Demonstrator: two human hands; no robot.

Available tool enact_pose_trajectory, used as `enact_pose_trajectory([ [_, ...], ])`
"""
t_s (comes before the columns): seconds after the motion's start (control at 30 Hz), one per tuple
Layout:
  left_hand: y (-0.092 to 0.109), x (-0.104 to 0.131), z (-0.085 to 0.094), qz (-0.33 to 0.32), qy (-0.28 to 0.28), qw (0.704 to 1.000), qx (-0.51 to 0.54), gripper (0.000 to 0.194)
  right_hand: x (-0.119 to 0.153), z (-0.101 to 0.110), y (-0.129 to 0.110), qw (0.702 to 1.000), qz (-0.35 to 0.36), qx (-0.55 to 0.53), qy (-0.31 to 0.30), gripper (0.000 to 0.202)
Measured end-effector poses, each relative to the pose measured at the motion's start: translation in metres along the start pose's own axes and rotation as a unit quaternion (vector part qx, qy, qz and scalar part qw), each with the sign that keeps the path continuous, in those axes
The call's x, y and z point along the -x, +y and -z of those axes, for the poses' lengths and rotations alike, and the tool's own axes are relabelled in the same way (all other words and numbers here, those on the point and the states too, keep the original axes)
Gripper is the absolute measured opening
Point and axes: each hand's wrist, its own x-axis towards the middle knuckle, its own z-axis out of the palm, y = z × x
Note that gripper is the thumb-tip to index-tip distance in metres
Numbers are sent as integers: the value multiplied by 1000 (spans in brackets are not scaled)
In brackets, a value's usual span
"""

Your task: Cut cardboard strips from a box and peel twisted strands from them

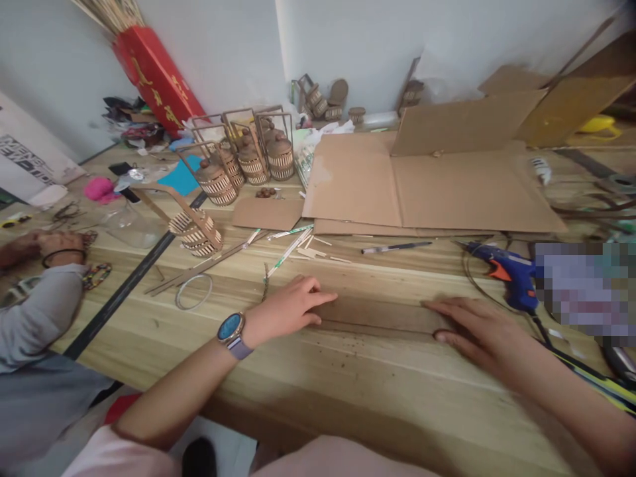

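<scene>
A thin brown strip (380, 317), perhaps cardboard or wood veneer, lies flat on the table in front of me. My left hand (293, 306), with a watch on the wrist, holds its left end between thumb and index finger. At the opposite end my right hand (470, 324) grips it the same way, thumb on the near edge and fingers on the far one. Dark crumbs (342, 358) are scattered just below the strip. Beyond it lie a pen (396, 248) and several thin pale sticks (320, 252). A blue glue gun (517, 275) rests past my right hand.
Cardboard sheets (447, 192) cover the back middle. Small lidded baskets (253, 162) with tall handles stand at back left, and an unlidded basket (196, 232) sits nearer. A ring (193, 291) lies left of my left hand. Another person's hands (62, 246) are at far left.
</scene>
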Motion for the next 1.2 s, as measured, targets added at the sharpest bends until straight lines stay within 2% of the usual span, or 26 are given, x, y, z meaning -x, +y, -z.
enact_pose_trajectory([
  [0.23, -4, 2, -3, -25, 11, 1000, -14, 41, 15, -16, 14, 999, -26, 1, 31, 47],
  [0.4, -2, 6, -4, -24, 15, 999, -29, 39, 24, -1, 13, 998, -52, -15, -14, 46],
  [0.6, -1, 6, -6, -21, 11, 999, -41, 41, 22, 15, 9, 995, -56, 19, -74, 45],
  [0.83, -8, 12, 3, -41, -7, 998, -48, 40, 22, 6, 13, 998, -43, 31, -23, 45],
  [1.0, -20, 21, 8, -51, -4, 998, -43, 36, 23, 8, 20, 998, -10, 47, -41, 43],
  [1.2, -26, 25, 8, -76, -9, 996, -36, 33, 21, 11, 15, 998, 13, 62, -23, 41],
])
